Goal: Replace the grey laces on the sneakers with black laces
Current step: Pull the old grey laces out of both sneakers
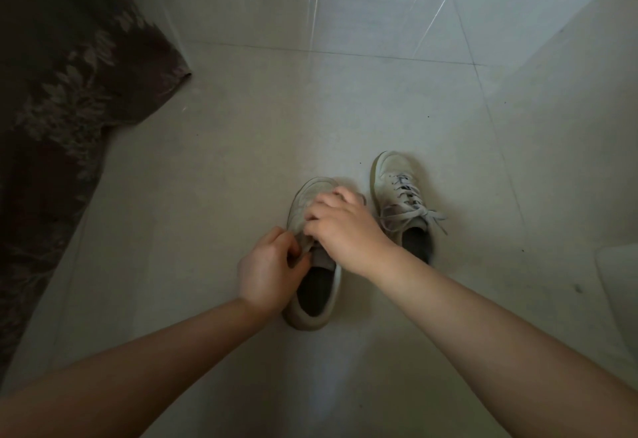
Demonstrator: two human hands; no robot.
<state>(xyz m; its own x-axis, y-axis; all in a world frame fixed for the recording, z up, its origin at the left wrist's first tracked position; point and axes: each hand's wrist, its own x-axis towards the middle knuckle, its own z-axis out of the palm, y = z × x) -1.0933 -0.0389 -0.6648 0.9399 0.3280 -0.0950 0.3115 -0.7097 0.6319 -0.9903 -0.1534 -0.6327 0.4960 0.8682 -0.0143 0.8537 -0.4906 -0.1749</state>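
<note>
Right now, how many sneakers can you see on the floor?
2. The left sneaker lies under both hands, the left hand and right hand working at its tongue area. The right sneaker sits beside it, grey laces tied.

Two pale sneakers, one beside the other, on a tiled floor; two hands, left hand and right hand; one patterned dark cloth.

Glossy pale tiled floor; dark leaf-patterned fabric left.
</note>
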